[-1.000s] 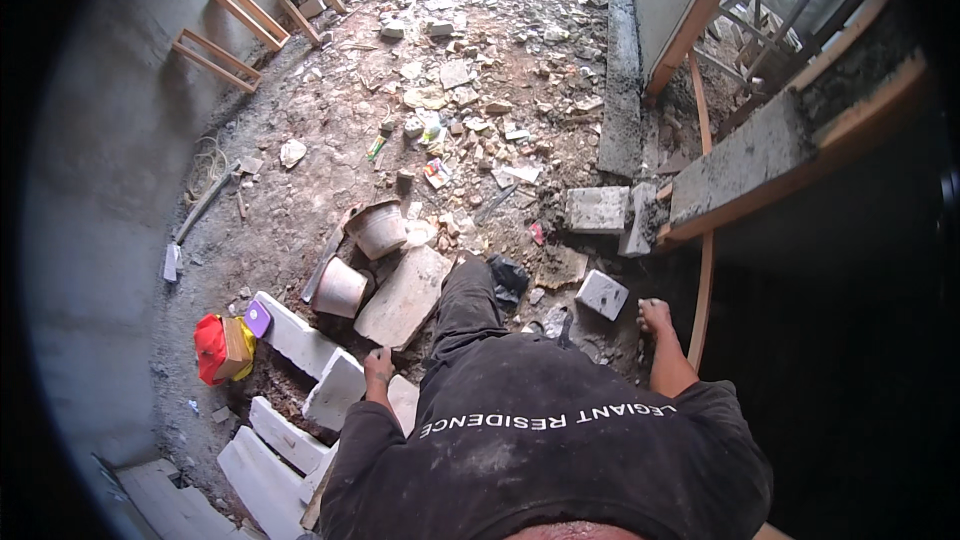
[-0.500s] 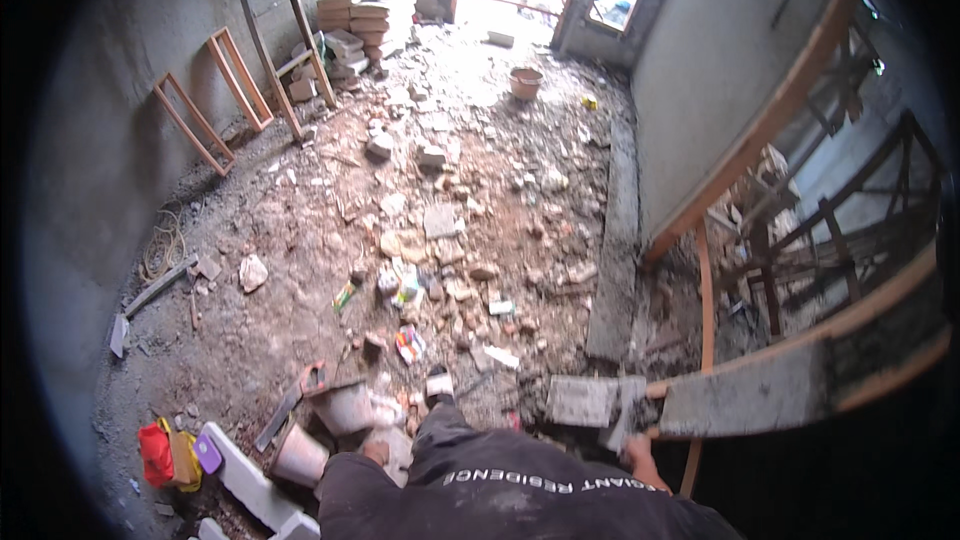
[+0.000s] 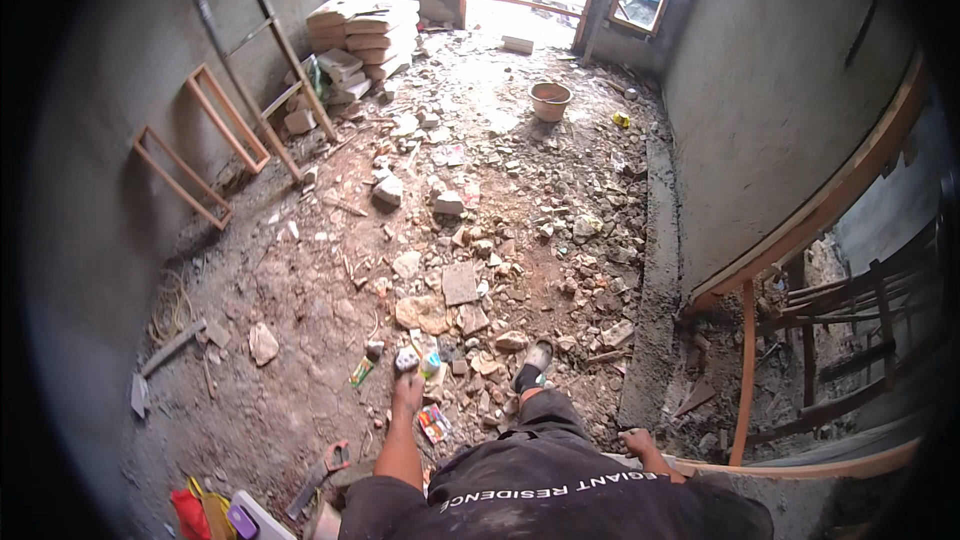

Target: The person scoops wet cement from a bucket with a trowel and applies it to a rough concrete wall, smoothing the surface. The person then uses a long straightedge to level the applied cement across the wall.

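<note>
Left hand (image 3: pixel 406 392) stretched forward over rubble floor (image 3: pixel 300 340), fingers closed around small grey stone (image 3: pixel 406 361). Right hand (image 3: pixel 638 443) lies flat on grey ledge (image 3: pixel 655 270) by curved wooden rail (image 3: pixel 745 380), grip unclear. Open dirt left of hand. Green wrapper (image 3: pixel 361 372) just left, red-white packet (image 3: pixel 433 423) beside forearm. Orange bucket (image 3: pixel 550 100) far ahead.

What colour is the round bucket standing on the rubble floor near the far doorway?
The bucket is orange-tan, dusty at the rim; the head view shows it.
</note>
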Available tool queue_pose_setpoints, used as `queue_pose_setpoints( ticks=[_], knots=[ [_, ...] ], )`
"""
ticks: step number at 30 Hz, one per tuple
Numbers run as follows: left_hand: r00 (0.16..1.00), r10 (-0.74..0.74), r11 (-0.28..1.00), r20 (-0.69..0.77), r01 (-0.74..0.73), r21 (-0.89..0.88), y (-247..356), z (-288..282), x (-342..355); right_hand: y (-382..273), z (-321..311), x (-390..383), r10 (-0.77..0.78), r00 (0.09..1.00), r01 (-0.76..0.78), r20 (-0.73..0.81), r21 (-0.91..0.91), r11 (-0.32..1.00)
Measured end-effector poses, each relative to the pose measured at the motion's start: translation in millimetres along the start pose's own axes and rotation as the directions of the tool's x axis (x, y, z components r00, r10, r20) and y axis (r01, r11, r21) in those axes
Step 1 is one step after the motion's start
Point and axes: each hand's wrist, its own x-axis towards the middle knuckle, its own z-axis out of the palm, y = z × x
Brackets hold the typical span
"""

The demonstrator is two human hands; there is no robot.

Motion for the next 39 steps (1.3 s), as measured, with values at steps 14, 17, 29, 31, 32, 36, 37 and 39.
queue_pose_setpoints(
  ticks=[14, 17, 29, 31, 32, 36, 37, 39],
  knots=[
    [0.742, -0.659, 0.688, 0.119, 0.532, 0.493, 52.5, 137.9, 80.6, -360.5, -210.6, 343.7, -0.524, 0.824, 0.438, -0.214, -0.346, 0.83],
    [0.826, -0.556, 0.747, 0.089, 0.45, 0.489, 98.8, 163.7, 175.7, -507.0, -219.2, 344.9, -0.583, 0.807, 0.558, -0.094, -0.203, 0.805],
    [0.871, -0.443, 0.849, 0.214, 0.331, 0.413, 284.8, 272.8, 634.3, -563.2, -325.3, 531.0, -0.233, 0.88, 0.245, -0.415, -0.025, 0.969],
    [0.857, -0.448, 0.856, 0.254, 0.329, 0.4, 303.5, 269.7, 703.3, -582.7, -311.2, 522.1, 0.167, 0.941, -0.117, -0.295, 0.18, 0.977],
    [0.888, -0.34, 0.9, 0.309, 0.211, 0.381, 339.7, 275.2, 740.6, -596.4, -308.2, 510.3, 0.261, 0.932, -0.189, -0.252, 0.278, 0.942],
    [0.97, -0.049, 0.935, 0.237, -0.039, 0.351, 453.7, 283.5, 889.3, -681.1, -281.2, 530.7, 0.261, 0.963, -0.236, -0.069, 0.256, 0.938],
    [0.968, -0.01, 0.924, 0.253, -0.088, 0.372, 494.6, 298.6, 916.1, -711.0, -281.0, 526.1, 0.245, 0.967, -0.229, -0.063, 0.195, 0.954],
    [0.969, 0.056, 0.921, 0.24, -0.142, 0.362, 559.2, 313.5, 963.6, -794.7, -295.3, 521.7, 0.134, 0.991, -0.129, -0.018, 0.174, 0.976]
  ],
)
